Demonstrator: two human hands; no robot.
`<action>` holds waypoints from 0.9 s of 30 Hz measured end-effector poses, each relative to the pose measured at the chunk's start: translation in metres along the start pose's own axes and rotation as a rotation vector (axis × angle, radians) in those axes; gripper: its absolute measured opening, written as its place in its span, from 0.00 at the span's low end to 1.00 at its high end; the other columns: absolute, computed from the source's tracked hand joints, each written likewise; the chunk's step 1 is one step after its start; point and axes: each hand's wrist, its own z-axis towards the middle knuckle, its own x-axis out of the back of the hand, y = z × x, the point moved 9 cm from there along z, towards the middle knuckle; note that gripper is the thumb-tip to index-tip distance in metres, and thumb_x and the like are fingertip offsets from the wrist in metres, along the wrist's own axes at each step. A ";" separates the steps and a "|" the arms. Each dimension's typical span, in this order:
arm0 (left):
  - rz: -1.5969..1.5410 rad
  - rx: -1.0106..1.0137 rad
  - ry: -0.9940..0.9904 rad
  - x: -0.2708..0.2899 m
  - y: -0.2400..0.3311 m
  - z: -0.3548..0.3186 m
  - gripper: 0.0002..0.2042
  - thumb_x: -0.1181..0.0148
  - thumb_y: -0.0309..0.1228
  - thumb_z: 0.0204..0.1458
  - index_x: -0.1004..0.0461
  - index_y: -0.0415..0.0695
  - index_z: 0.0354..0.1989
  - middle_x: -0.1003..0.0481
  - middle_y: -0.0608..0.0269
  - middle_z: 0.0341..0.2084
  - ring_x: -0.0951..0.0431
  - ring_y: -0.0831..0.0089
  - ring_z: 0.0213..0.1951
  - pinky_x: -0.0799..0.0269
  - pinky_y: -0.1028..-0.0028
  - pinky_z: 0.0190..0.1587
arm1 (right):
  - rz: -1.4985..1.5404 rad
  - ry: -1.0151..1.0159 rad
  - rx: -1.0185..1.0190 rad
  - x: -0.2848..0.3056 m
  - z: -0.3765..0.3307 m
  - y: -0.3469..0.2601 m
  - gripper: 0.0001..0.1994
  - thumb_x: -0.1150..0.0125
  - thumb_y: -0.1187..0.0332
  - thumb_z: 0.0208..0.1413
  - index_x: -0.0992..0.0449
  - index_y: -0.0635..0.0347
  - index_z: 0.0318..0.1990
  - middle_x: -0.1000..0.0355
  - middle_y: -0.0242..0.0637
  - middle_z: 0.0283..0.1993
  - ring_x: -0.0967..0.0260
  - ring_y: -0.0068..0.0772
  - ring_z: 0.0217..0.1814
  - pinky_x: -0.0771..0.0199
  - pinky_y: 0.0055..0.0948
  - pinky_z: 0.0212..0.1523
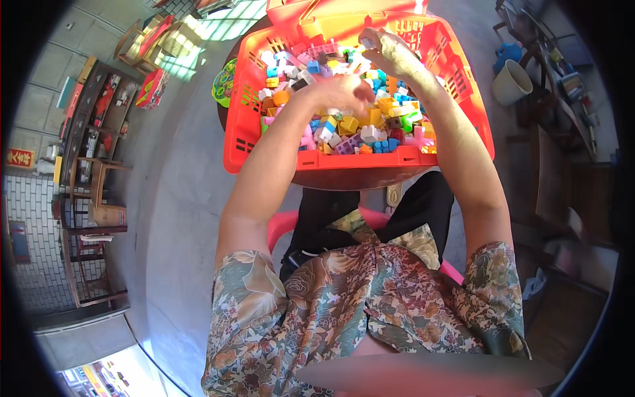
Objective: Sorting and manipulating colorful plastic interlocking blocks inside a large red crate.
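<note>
Mixed light, fisheye bend

Hard sunlight at upper left, glaring on floor; top centre bright, right side dim. Left hand softly blurred. Straight edges bend toward rim; corners black. Blurred oval patch at bottom, right of centre.

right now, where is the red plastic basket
The red plastic basket is at the head view's upper centre, beyond the knees, with left hand and right hand over it.

Open-topped basket; walls obstruct sideways.
</note>
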 end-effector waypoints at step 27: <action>-0.674 -0.204 0.627 0.065 0.023 -0.020 0.17 0.47 0.23 0.47 0.41 0.39 0.46 0.31 0.57 0.37 0.24 0.70 0.34 0.24 0.74 0.31 | 0.527 0.078 -0.098 0.008 -0.002 -0.029 0.07 0.49 0.70 0.58 0.34 0.61 0.40 0.30 0.40 0.34 0.31 0.29 0.34 0.31 0.25 0.34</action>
